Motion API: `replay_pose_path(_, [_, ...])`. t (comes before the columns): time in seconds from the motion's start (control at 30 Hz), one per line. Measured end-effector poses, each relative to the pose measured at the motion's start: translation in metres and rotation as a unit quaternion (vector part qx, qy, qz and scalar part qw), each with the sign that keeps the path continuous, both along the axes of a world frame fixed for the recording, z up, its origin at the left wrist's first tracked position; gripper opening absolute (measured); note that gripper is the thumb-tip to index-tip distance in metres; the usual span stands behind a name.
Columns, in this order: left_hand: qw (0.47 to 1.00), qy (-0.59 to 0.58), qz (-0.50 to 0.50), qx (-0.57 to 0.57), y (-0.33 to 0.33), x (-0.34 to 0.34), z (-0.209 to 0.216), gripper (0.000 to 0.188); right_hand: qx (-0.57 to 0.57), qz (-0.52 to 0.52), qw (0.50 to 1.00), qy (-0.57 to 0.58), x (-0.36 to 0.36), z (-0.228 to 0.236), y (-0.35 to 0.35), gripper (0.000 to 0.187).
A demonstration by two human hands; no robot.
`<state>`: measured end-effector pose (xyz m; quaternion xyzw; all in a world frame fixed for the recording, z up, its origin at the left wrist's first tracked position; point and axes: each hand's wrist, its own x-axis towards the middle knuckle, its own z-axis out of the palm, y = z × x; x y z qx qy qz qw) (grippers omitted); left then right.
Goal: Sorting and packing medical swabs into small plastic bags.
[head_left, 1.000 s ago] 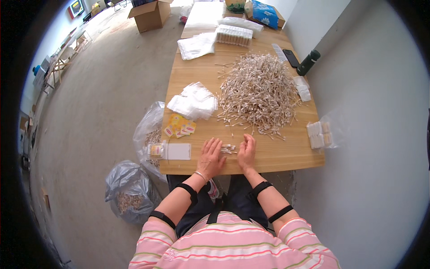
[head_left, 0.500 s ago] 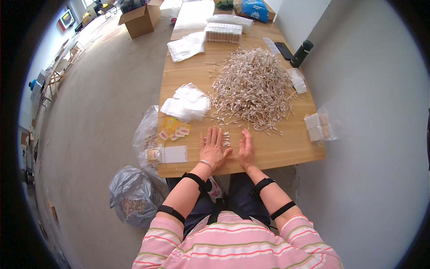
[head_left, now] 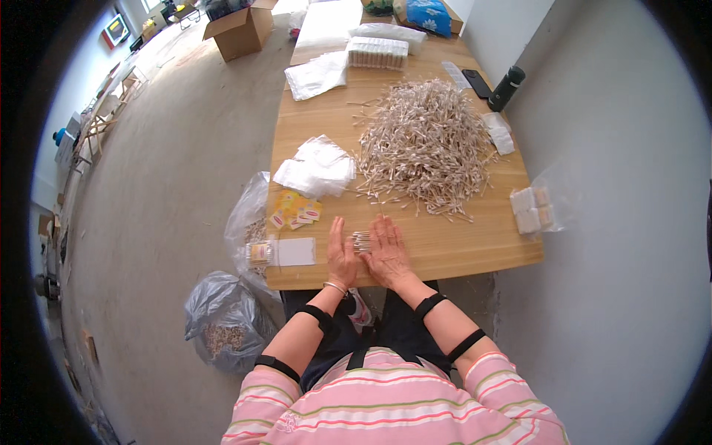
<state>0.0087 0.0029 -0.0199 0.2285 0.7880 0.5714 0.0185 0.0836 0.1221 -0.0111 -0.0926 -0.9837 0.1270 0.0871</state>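
The hands (head_left: 389, 254) partly hide the small swab bundle (head_left: 362, 242).

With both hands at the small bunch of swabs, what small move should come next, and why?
Probably a light inward press of the left hand against the left ends of the small bunch of cotton swabs, to even them: they lie sideways between the hands, the left hand stands on edge beside those ends, and the right hand lies flat at their right.

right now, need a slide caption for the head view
Cotton swabs show between the left hand and right hand on a wooden table, with a large swab heap beyond.
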Motion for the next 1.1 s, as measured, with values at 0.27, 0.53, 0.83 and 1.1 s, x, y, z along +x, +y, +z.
replay_pose_path(0.27, [0.992, -0.071, 0.021, 0.099, -0.001, -0.007, 0.003, 0.042, 0.062, 0.061, 0.995, -0.055, -0.018, 0.001, -0.011, 0.088])
replay_pose_path(0.53, [0.978, -0.127, 0.031, 0.165, -0.006, -0.022, -0.01, 0.044, -0.37, -0.14, 0.886, 0.241, -0.018, 0.001, 0.003, 0.046])
replay_pose_path(0.83, [0.97, -0.158, -0.003, 0.182, 0.005, -0.004, -0.002, 0.047, -0.418, -0.079, 0.87, 0.249, -0.033, -0.003, -0.023, 0.044])
replay_pose_path(1.1, [0.949, -0.218, 0.003, 0.227, 0.0, -0.019, -0.003, 0.052, -0.434, -0.044, 0.879, 0.191, -0.036, 0.002, -0.016, 0.041])
